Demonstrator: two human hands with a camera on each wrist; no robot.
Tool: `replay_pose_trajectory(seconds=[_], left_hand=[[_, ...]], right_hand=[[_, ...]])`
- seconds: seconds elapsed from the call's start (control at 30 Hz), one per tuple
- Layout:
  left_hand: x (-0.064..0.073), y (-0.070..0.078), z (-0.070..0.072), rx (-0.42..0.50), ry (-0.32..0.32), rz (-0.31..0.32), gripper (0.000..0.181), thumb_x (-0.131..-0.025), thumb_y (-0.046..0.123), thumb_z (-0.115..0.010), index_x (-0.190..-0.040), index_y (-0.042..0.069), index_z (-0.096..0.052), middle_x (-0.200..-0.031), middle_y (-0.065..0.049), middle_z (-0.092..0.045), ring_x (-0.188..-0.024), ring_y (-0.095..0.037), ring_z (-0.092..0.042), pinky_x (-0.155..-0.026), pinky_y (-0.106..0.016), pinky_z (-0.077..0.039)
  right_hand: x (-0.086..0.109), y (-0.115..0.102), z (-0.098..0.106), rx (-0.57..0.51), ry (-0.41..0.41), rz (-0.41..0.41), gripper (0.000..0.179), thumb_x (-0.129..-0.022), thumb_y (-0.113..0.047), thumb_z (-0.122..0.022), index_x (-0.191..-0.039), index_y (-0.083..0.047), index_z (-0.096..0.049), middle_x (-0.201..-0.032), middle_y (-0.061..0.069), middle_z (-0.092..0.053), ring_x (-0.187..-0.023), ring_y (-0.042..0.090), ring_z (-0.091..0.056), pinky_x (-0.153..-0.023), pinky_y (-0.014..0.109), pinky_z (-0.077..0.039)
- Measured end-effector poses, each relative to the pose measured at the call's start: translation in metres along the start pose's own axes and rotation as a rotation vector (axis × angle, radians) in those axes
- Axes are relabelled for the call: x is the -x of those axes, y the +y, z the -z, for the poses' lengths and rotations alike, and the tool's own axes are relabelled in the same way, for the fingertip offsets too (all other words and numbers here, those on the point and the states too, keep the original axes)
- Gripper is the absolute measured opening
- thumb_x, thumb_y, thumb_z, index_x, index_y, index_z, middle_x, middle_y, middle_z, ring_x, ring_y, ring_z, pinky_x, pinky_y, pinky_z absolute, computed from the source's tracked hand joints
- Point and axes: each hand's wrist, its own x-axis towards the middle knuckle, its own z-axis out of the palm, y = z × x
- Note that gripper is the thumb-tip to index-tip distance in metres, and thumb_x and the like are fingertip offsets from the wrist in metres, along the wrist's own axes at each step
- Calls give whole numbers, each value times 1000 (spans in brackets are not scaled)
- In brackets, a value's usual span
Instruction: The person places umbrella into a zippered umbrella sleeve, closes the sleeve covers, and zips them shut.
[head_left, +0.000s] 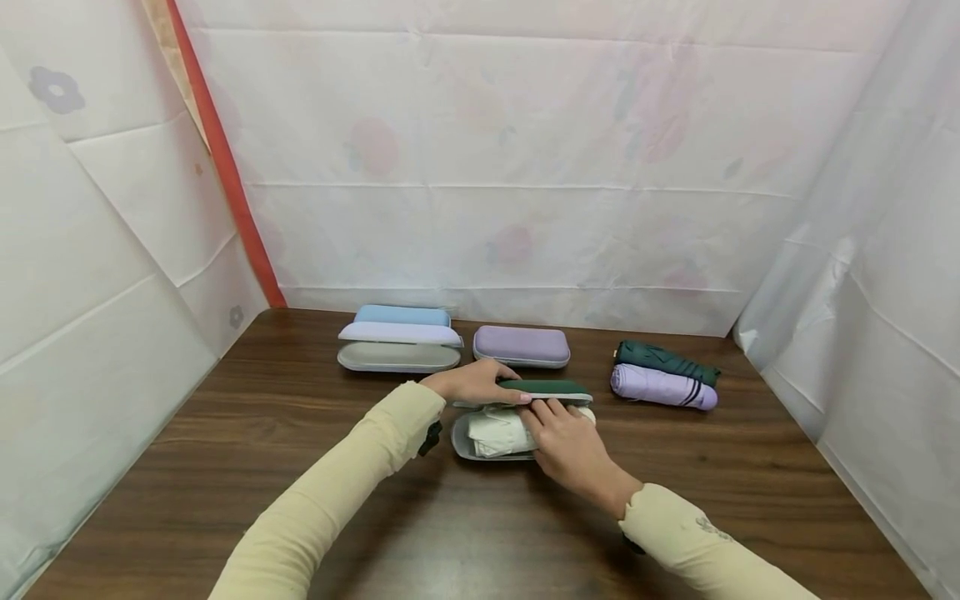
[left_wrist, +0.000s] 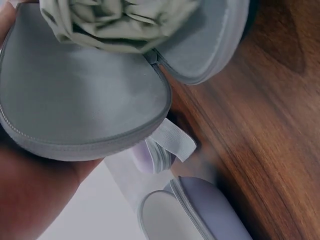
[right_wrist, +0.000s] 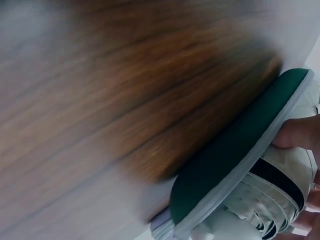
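Note:
A dark green zip case (head_left: 551,387) with a grey lining stands unzipped on the table before me. In it lies a folded white umbrella (head_left: 495,433), whose dark band (right_wrist: 280,180) shows in the right wrist view. My left hand (head_left: 480,383) holds the raised lid, palm against its outside and thumb along the edge. The lid's grey inside (left_wrist: 85,95) fills much of the left wrist view. My right hand (head_left: 566,442) grips the umbrella at the case's right part, thumb on one side and fingers on the other, covering some of it.
Behind to the left, an open pale lavender case (head_left: 397,357) shows its grey lining, with a blue case (head_left: 401,315) behind it. A closed purple case (head_left: 521,343) lies at the back middle. To the right, a dark green umbrella (head_left: 663,360) and a lilac umbrella (head_left: 660,387) lie side by side.

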Motion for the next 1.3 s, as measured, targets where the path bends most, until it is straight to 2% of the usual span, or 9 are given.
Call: replay_pose_trajectory(seconds=[0.13,0.4,0.7,0.9,1.0,1.13,1.2,1.3], left_hand=[[0,2,-1,-4,-2,-8,60,-93,46,-57,-136,4,-51,-132,-9,-54,-112,-14,-55,-89,-31,-45],[0,6,-1,-13,-14,-19,58,-93,44,-58,-135,4,-52,-133,-9,-54,-118,-17,-52,-93,-32,-43],[0,7,-1,-35,-24,-23,61,-92,47,-58,-136,5,-51,-130,-7,-57,-114,-13,-54,-91,-30,-44],[-2,5,-5,-77,-27,-35,62,-92,48,-57,-136,4,-52,-129,-8,-57,-116,-15,-54,-93,-31,-43],[-2,4,-7,-66,-34,-37,62,-92,48,-58,-135,4,-52,-128,-7,-58,-114,-14,-55,-91,-30,-44],[-1,4,-7,-51,-41,-40,62,-92,47,-58,-135,4,-52,-125,-6,-60,-107,-10,-58,-88,-29,-46],[0,6,-6,-59,-44,-40,62,-91,49,-58,-136,5,-52,-122,-5,-62,-102,-7,-59,-86,-28,-46],[3,8,-7,-60,-47,-31,63,-90,50,-59,-136,7,-51,-121,-4,-62,-100,-6,-59,-86,-28,-46]], right_hand=[[-4,-5,-1,-15,-20,-2,53,-68,-19,-81,-115,-4,-61,-111,10,-61,-96,24,-57,-72,37,-53],[-7,-9,-3,-45,-88,-62,50,-71,-24,-81,-114,-5,-63,-108,9,-63,-91,24,-60,-58,37,-52],[-6,-3,-1,-110,-171,-58,57,-75,-30,-81,-122,-5,-60,-113,11,-63,-95,26,-62,-64,40,-54],[-8,2,6,-265,-286,-96,61,-80,-28,-78,-130,-2,-54,-116,14,-62,-98,27,-62,-69,43,-53],[-8,7,17,-392,-361,-101,62,-84,-22,-74,-136,2,-48,-127,17,-56,-107,29,-59,-79,44,-51],[-6,16,33,-518,-438,-83,54,-90,-13,-66,-137,4,-46,-137,19,-48,-120,30,-51,-90,44,-46],[-3,22,41,-588,-407,-88,43,-92,-8,-62,-132,3,-52,-133,16,-53,-115,24,-54,-87,40,-47],[0,33,48,-700,-243,-144,28,-90,-1,-62,-118,1,-65,-113,11,-66,-88,12,-62,-71,31,-51]])
